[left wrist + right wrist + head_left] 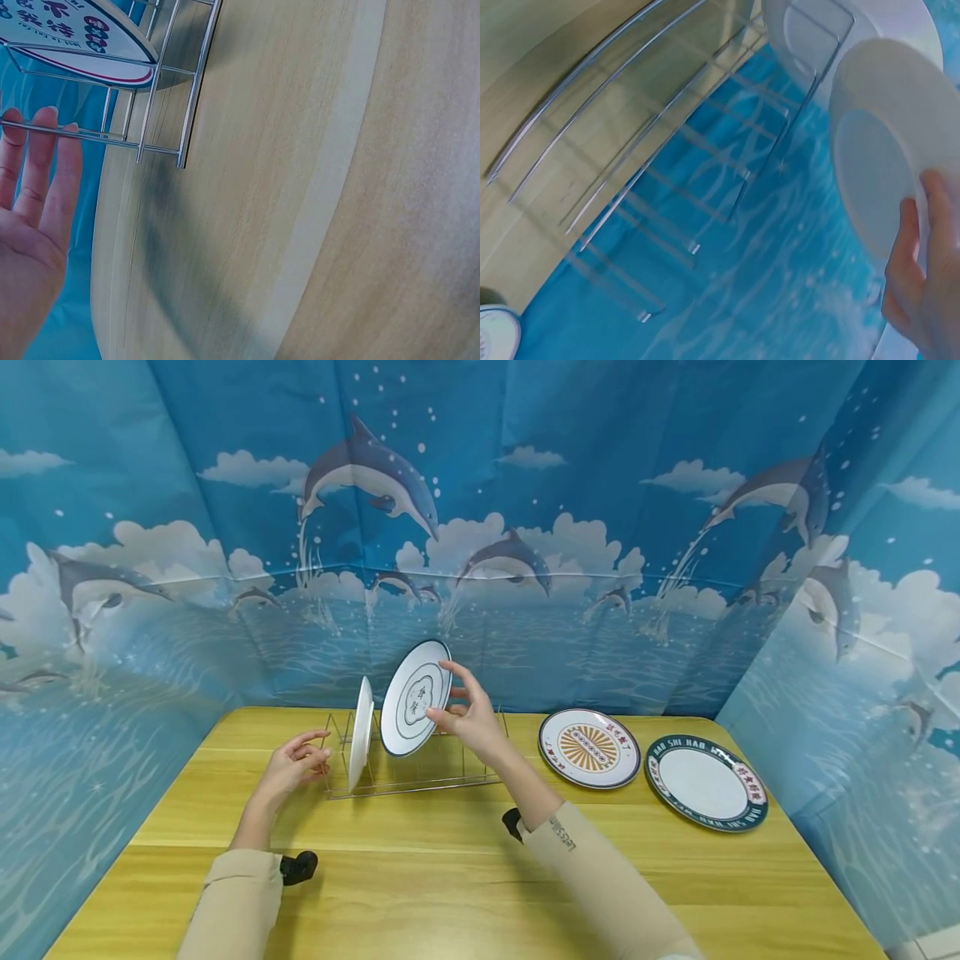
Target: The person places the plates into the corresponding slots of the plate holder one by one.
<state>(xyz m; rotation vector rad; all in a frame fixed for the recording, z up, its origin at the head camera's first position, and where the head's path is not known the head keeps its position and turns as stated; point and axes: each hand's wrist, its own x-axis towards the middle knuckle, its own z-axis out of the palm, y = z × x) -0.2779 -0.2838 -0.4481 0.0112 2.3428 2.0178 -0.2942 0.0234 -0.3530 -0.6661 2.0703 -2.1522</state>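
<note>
A white plate with a dark rim and a dark outlined motif [412, 695] is held tilted above the wire dish rack [420, 788]. My right hand [474, 714] pinches its right edge, thumb on the patterned face and fingers behind. The right wrist view shows the plate's plain back [885, 142] with the right hand [926, 277] against it. Another plate [362, 735] stands upright near the rack's left end. My left hand [295, 763] is at that end; in the left wrist view, fairly straight fingers [64, 184] touch a rack wire [90, 135].
Right of the rack, a plate with an orange sunburst [589, 749] lies flat on the wooden table [420, 893]. Farther right lies a plate with a dark green lettered rim [707, 782]. A blue dolphin-print curtain [480, 568] hangs behind the table and along its sides.
</note>
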